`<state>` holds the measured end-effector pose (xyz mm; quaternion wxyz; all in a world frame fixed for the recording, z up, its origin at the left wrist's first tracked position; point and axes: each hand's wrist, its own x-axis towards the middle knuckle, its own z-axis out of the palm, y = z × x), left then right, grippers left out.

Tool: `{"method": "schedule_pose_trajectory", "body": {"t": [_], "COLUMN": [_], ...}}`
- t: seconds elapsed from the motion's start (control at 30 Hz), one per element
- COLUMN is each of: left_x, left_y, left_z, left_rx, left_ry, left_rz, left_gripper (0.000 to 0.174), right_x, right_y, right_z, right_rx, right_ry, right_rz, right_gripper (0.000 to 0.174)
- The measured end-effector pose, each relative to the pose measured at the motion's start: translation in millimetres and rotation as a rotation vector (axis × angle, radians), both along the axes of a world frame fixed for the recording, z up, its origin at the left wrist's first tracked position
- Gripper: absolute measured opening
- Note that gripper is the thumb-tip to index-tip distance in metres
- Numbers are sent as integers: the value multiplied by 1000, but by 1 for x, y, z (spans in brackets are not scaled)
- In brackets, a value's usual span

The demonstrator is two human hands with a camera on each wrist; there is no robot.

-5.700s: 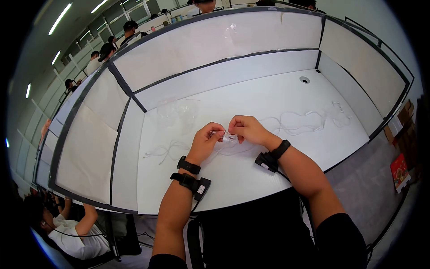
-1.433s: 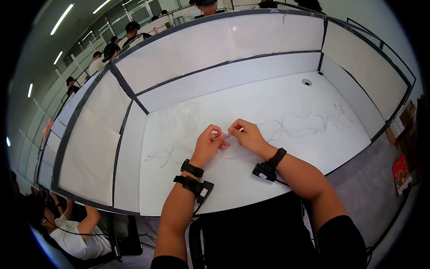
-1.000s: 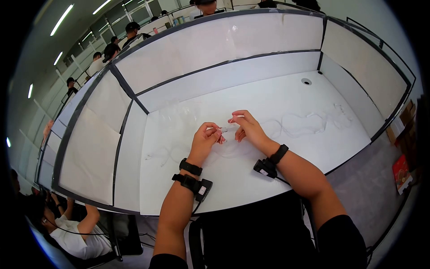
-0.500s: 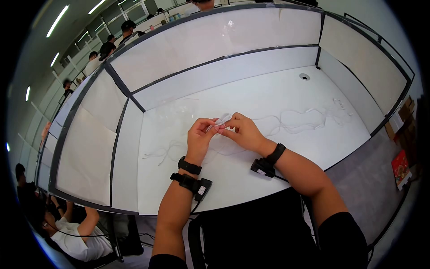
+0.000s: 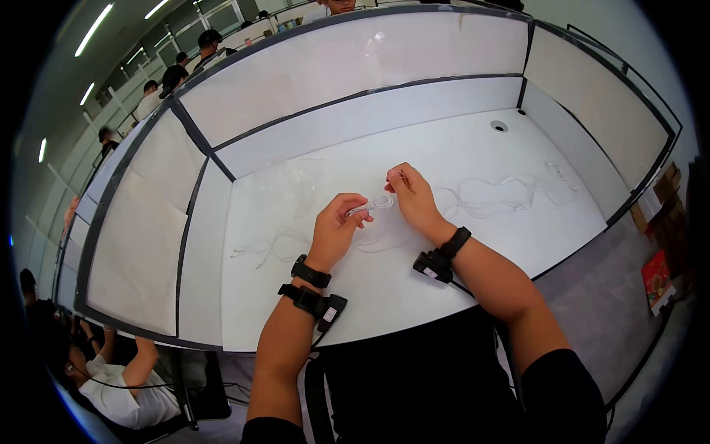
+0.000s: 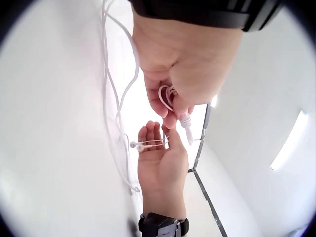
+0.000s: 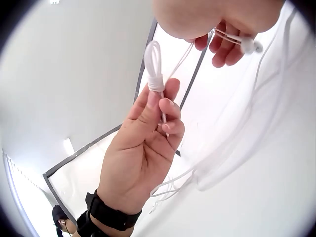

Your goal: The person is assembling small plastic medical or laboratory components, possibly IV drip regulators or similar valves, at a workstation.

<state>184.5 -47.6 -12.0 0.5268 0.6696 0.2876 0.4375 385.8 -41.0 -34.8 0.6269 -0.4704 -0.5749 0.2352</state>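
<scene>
Above a white surface (image 5: 370,311), a small bundle of white cord (image 5: 381,201) is held aloft between two hands, its winding judged to be well advanced but not complete. By the left hand (image 5: 333,229), the bundle is gripped near its neck, thumb and fingers pinched around the cord; by the right hand (image 5: 418,200), the thin earbud wires (image 6: 155,141) are held across curled fingers, a pair of white earbuds (image 6: 141,147) hanging free at their ends. At the top of the bundle a narrow loop is formed, and just beneath it several tight turns are wrapped around the strands, so the folding and most of the wrapping appear to be done. The run of wire between the neck and the earbuds is not wound in, and that short length, with the securing of its end, is judged to be left. Whether the turns are fastened or simply held by finger pressure cannot be told. On the surface, more white cords are spread in open curves, one group (image 5: 235,254) off to the left and another (image 5: 510,180) to the right; no neat coil can be made out among them, and if these are also to be bundled, that work is not yet done. A clear plastic bag (image 5: 299,174) is seen lying toward the back, its contents, if any, too faint to be made out.
</scene>
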Motion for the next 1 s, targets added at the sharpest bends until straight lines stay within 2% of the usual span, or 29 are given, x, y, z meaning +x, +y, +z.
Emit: {"method": "schedule_pose_trajectory", "body": {"t": [0.07, 0.1, 0.13, 0.2, 0.3, 0.4, 0.53, 0.57, 0.67, 0.8, 1.0], "left_x": [0, 0, -1, -4, -10, -10, -11, -11, -10, -6, 0], "left_y": [0, 0, 1, 6, 16, 18, 17, 17, 17, 15, 10], "left_z": [1, 1, 1, -2, -12, -13, -12, -13, -16, -18, -16], "left_rx": [-21, -20, -10, -24, -105, -218, -272, -277, -272, -221, -137], "left_ry": [-39, -60, -46, -61, -108, -285, -364, -356, -319, -253, -206], "left_rz": [-47, -35, 2, 75, 149, 149, 115, 103, 80, 63, 19], "left_gripper": [21, 24, 27, 28, 29, 27, 24, 24, 24, 24, 26], "right_x": [-2, -3, -3, -5, -2, -4, -8, -6, -4, -7, -24], "right_y": [-1, -6, -7, -4, -15, -27, -27, -28, -27, -30, -31], "right_z": [0, 6, 9, 5, 18, 36, 30, 35, 21, 34, 24], "right_rx": [-144, -265, -298, -132, -221, -261, -300, -435, -75, 163, 52], "right_ry": [259, 337, 319, 102, -118, -434, -659, -710, -681, -443, -72], "right_rz": [164, 226, 204, 71, -13, -51, -71, -30, -172, -30, 347], "right_gripper": [21, 22, 20, 20, 22, 27, 34, 27, 23, 34, 38]}}
